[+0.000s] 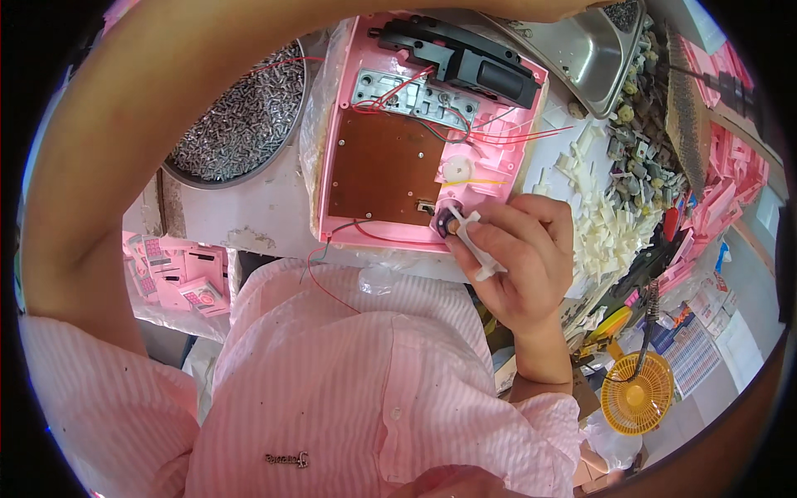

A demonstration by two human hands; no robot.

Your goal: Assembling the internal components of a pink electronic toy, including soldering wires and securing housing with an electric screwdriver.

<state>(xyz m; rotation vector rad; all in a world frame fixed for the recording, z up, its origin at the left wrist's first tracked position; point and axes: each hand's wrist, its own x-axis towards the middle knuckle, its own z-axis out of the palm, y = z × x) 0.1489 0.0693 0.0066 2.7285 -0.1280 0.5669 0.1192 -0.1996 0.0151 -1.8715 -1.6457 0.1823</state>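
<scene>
On the table [203, 212], pink casing [494, 158] lies open | right hand [523, 253] pinches white plastic piece [481, 253] at its near-right corner | left hand [569, 7] mostly cut off, grip cannot be told

Bright, diffuse light fills the middle; glare streaks the stainless-steel tray [579, 60] at upper right. Fisheye distortion bends edges toward the rim, where detail softens and corners go black.

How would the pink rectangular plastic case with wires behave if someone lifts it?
The pink rectangular plastic case probably stays stiff, since it looks moulded and holds its shape. It may feel heavier at the far end, where the bulky black plastic part sits. Its thin red wires, loose across its edge, could snag.
</scene>
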